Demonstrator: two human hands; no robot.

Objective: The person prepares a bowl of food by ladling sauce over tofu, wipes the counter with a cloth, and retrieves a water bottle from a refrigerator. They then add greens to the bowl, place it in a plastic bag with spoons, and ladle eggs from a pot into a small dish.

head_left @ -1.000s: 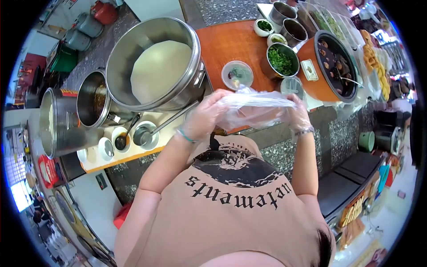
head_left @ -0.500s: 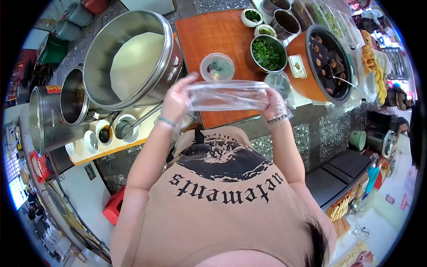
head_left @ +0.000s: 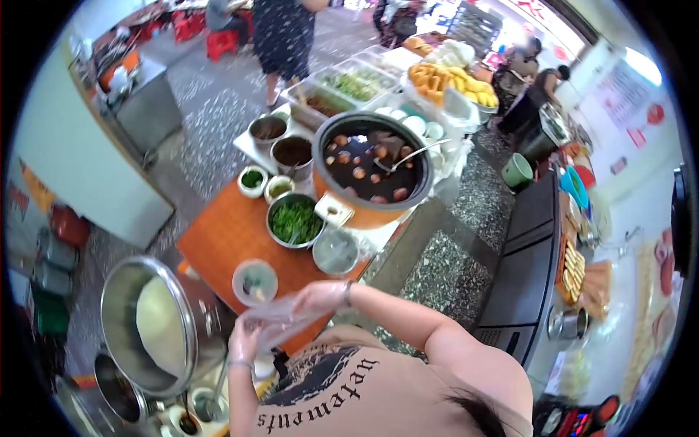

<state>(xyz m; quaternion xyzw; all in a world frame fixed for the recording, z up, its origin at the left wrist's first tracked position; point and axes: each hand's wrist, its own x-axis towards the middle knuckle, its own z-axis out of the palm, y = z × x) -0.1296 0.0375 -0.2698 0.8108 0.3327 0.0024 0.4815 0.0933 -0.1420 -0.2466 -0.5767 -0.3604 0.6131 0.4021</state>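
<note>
A clear plastic bag point(head_left: 280, 325) is stretched between my two hands, low over the near edge of the orange-brown table. My left hand point(head_left: 246, 341) has its fingers closed on the bag's left end. The other end is pinched by my right hand point(head_left: 322, 297), which seems to wear a thin clear glove. Just beyond the bag stands a clear plastic bowl point(head_left: 255, 282) with some green and dark bits in it. A metal pot of chopped greens point(head_left: 295, 220) and a clear round container point(head_left: 336, 251) are a little farther off.
A big steel pot of pale liquid point(head_left: 162, 324) stands at the left. Beyond the table are a large pot of dark broth with eggs point(head_left: 373, 162), small sauce pots point(head_left: 292, 153) and tubs of vegetables point(head_left: 357, 84). A person in a dark patterned dress point(head_left: 284, 40) stands farther back.
My view has swung up and to the right, showing more of the room. The bag, earlier pulled taut and level, now hangs slanted, with my hands closer together.
</note>
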